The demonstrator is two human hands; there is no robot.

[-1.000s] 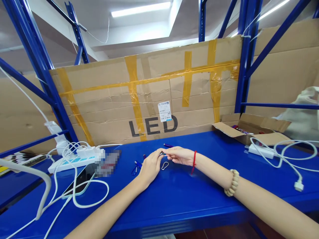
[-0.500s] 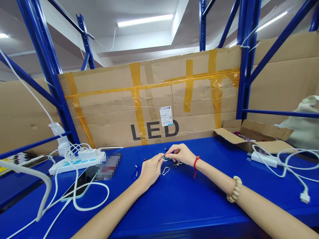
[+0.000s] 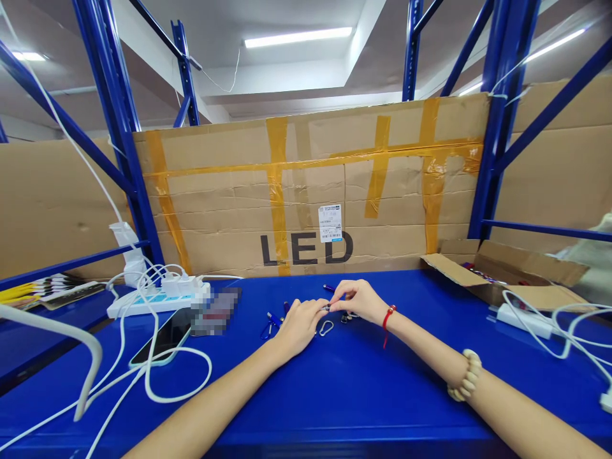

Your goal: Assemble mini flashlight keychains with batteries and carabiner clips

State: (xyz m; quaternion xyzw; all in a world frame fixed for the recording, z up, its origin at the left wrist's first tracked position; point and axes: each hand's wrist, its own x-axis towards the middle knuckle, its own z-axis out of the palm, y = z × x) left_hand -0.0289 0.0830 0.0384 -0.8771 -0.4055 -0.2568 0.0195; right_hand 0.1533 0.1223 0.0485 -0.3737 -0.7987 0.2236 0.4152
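Observation:
My left hand and my right hand meet over the blue surface, fingertips pinched together. Between them is a small metal piece, too small to name; my fingers cover most of it. Just below the fingertips lies a silver carabiner. A blue carabiner and a blue cylinder sit left of my left hand. Small dark metal pieces are partly hidden under my right hand. Behind the hands lies a dark blue cylinder.
On the left are a white power strip with tangled cables, a phone and a blurred-out flat item. An open cardboard box and a white adapter are at right. A large cardboard panel closes off the back.
The whole view has shifted, so the scene sits farther right. Both hands stay together at the small metal piece, with the fingers slightly repositioned.

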